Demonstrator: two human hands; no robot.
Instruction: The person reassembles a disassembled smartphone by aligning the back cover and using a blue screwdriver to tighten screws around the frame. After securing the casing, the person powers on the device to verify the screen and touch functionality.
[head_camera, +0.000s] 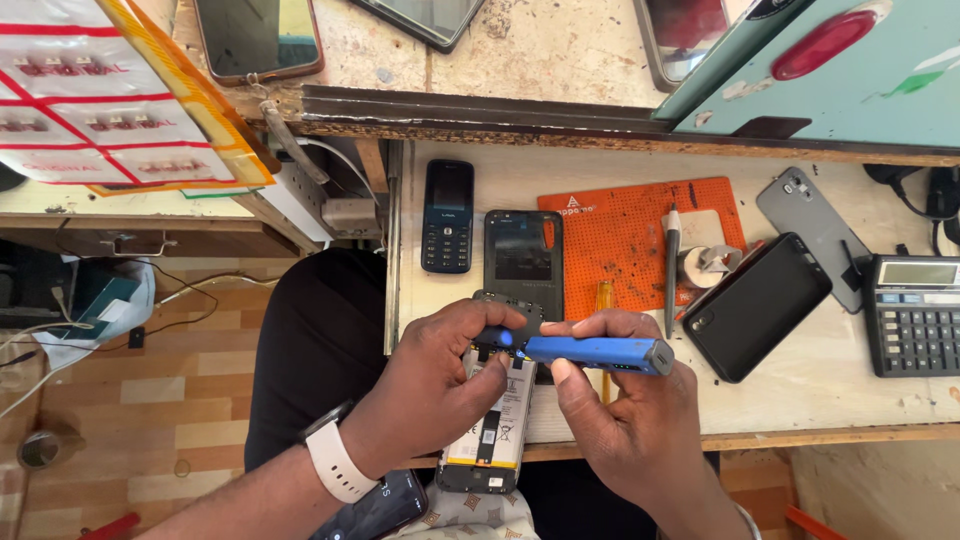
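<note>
The left hand (440, 375) steadies the opened smartphone (492, 425); the right hand (620, 400) grips the blue electric screwdriver (585, 350). The phone appears light, rigid and fragile, best held by its edges.

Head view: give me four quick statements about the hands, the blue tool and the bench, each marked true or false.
1. Both hands hold the blue electric screwdriver over the opened phone. True.
2. The left hand wears a white wrist band. True.
3. The keypad phone lies on the orange mat. False: it lies on the bare bench, left of the mat.
4. The calculator sits at the bench's left end. False: it is at the right end.
</note>
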